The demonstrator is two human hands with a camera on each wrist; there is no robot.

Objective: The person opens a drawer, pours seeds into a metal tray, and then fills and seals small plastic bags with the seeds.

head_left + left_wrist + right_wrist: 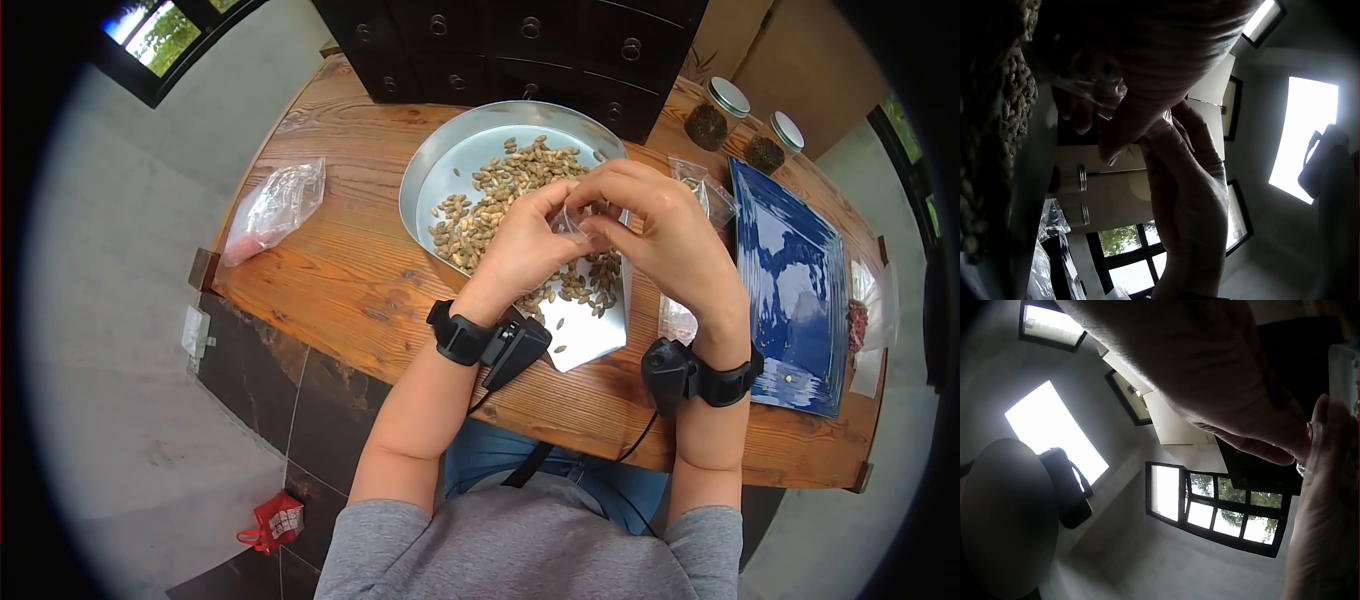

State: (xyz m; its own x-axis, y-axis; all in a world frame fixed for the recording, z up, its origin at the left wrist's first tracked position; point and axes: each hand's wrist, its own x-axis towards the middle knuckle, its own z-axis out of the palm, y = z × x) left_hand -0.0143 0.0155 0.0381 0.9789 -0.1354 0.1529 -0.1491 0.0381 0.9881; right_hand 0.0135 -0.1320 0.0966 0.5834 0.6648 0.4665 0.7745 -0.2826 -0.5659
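In the head view, both hands meet over a round metal pan (440, 185) with a spout-like front edge. My left hand (525, 240) pinches a small clear plastic bag (571, 224) between thumb and fingers. From the other side, my right hand (672, 225) grips the same bag near its edge, fingers bent down over it. The left wrist view shows the thin crinkled plastic (1088, 90) between the fingers. Below the hands, brown oval dried pods (500, 185) lie heaped in the pan, some spread toward the spout. The hands hide part of the bag.
A blue glazed tray (790, 290) lies at the right, with a bag of reddish bits (860, 320) beside it. Two lidded jars (718, 110) stand behind it. Dark drawers (510, 50) border the back. A clear plastic packet (280, 205) lies on the wooden table's left (350, 240).
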